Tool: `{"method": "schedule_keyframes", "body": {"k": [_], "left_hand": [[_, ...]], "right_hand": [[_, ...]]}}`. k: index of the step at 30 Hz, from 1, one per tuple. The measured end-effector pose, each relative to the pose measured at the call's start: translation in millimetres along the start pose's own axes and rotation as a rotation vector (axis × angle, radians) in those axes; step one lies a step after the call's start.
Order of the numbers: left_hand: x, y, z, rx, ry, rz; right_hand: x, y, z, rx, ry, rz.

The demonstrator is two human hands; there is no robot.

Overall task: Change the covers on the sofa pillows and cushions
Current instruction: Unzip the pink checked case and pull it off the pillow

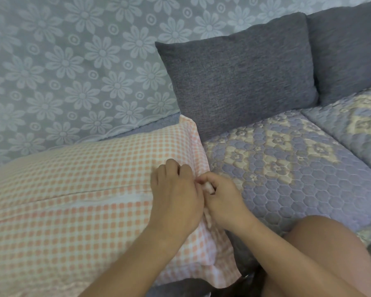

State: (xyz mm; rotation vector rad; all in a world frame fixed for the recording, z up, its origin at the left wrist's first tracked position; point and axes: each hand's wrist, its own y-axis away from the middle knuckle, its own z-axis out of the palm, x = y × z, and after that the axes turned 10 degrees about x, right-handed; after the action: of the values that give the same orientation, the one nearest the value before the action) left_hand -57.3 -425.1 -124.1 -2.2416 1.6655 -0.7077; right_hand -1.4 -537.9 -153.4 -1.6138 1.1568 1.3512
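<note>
A large cushion in a peach-and-white checked fabric cover point(73, 189) lies on the sofa. The left hand point(176, 194) presses it, fingers curled; the right hand point(221, 198) pinches the cover's edge. Pull the seam taut and straight before closing.

A pale grey-blue throw with raised daisy patterns point(62, 67) drapes the sofa back on the left, while quilted lavender seat covers with cream floral diamonds point(287, 163) stretch to the right under soft, even light.
</note>
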Motion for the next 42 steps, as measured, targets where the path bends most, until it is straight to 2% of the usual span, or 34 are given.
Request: {"method": "schedule_keyframes", "body": {"k": [4, 10, 13, 18, 19, 21, 22, 25, 28, 33, 37, 42], "left_hand": [[9, 4, -7, 0.005, -0.228, 0.041], [-8, 6, -31, 0.137, -0.198, -0.096], [-46, 11, -58, 0.247, -0.119, -0.271], [-106, 21, -89, 0.236, 0.286, -0.661], [-111, 23, -91, 0.238, 0.344, -0.687], [-115, 27, -91, 0.231, 0.376, -0.675], [-115, 28, -91, 0.236, 0.374, -0.658], [-116, 26, -90, 0.222, 0.287, -0.581], [-129, 21, -97, 0.226, 0.203, -0.577], [-202, 36, -128, 0.353, 0.096, -0.696], [-308, 57, -145, 0.423, -0.014, -0.874], [-408, 75, -162, 0.407, -0.118, -1.108]], "right_hand": [[-2, 0, -5, 0.052, 0.006, 0.046], [8, -4, -16, 0.075, 0.161, 0.131], [10, -11, -24, 0.073, 0.165, 0.177], [2, -13, -20, 0.004, 0.332, 0.166], [-5, -10, -16, 0.053, 0.4, 0.093], [-29, -1, -1, 0.151, 0.446, -0.177], [-45, 4, 13, 0.139, 0.426, -0.318], [-84, 16, 75, -0.095, 0.495, -0.607], [-96, 18, 138, -0.211, 0.641, -0.785], [-93, 10, 166, -0.15, 0.732, -0.707], [-97, 11, 160, -0.167, 0.752, -0.602], [-108, 18, 170, -0.109, 0.849, -0.542]]}}
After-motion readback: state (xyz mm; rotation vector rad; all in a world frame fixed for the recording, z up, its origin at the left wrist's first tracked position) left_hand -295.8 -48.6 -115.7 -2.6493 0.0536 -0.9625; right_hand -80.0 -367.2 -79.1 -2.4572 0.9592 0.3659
